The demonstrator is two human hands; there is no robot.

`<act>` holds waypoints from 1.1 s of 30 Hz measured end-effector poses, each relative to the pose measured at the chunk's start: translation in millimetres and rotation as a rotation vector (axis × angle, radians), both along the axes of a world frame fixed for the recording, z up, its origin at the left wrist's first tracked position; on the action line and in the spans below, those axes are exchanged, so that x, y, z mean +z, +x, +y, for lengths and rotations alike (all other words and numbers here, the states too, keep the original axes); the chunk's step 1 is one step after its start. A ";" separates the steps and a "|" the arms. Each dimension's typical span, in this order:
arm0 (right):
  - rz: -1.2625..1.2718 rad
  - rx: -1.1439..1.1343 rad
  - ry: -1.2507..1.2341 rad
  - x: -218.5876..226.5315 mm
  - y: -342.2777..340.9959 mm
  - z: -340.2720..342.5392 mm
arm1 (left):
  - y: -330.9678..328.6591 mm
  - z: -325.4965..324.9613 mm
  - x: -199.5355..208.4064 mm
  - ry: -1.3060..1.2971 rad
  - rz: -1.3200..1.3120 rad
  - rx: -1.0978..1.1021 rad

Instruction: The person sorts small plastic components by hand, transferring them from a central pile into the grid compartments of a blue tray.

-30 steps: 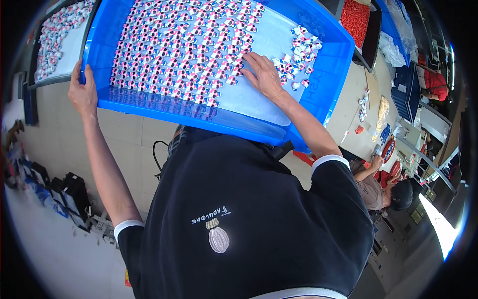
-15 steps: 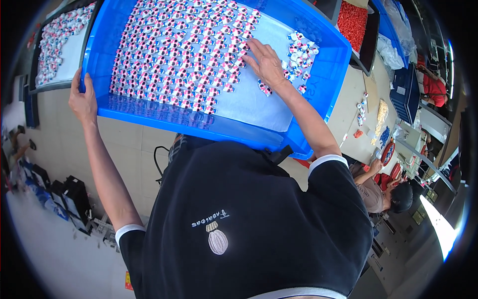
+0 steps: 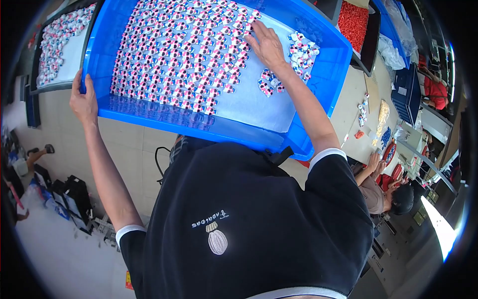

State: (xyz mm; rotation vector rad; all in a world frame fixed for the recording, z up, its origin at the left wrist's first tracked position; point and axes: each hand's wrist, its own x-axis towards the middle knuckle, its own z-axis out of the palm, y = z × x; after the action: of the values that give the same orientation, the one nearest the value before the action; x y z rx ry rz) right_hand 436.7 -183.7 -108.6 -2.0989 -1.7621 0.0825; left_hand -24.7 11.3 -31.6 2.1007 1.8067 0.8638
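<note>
A large blue plastic tray (image 3: 164,123) lies in front of me, lined with a white sheet (image 3: 249,107). Small white, pink and blue figures (image 3: 174,60) with dark spots fill its left and middle in slanting rows. My left hand (image 3: 84,103) grips the tray's left near corner, thumb over the rim. Inside the tray, my right hand (image 3: 269,49) has its fingers stretched out and thumb apart. Its fingertips touch the rightmost row near the far end. Whether a figure lies under them is hidden. Right of that hand is a loose heap of figures (image 3: 302,56).
Another tray (image 3: 74,55) with loose figures stands at far left. Beyond the right side are a box of red pieces (image 3: 352,25) and a table (image 3: 351,117) with small coloured parts. A person (image 3: 378,194) works there with both hands. Pale tiled floor (image 3: 134,144) shows below the tray.
My right hand has moved farther away along the row's edge. More loose figures show beside my right wrist. My left hand keeps its hold on the tray.
</note>
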 end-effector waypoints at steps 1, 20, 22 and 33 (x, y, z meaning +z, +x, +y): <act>-0.022 -0.028 0.059 -1.4 3.5 4.0 | 0.3 -0.1 1.2 -0.025 0.002 0.009; 0.210 -0.056 -0.406 55.0 -33.1 -125.2 | -3.8 2.4 -0.3 -0.062 0.008 0.010; 0.130 0.027 -0.317 40.3 -35.4 -126.9 | 0.3 2.7 -1.0 -0.031 -0.005 -0.005; -0.227 0.632 -0.438 37.3 -8.0 -101.8 | 2.0 -0.2 2.0 -0.085 0.019 0.039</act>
State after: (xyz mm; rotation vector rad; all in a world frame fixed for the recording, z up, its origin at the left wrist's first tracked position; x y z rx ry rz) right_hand 428.8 -285.5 -71.4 -1.7682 -2.6920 0.4549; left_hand -22.7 11.1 -29.6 2.0347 1.8655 0.7650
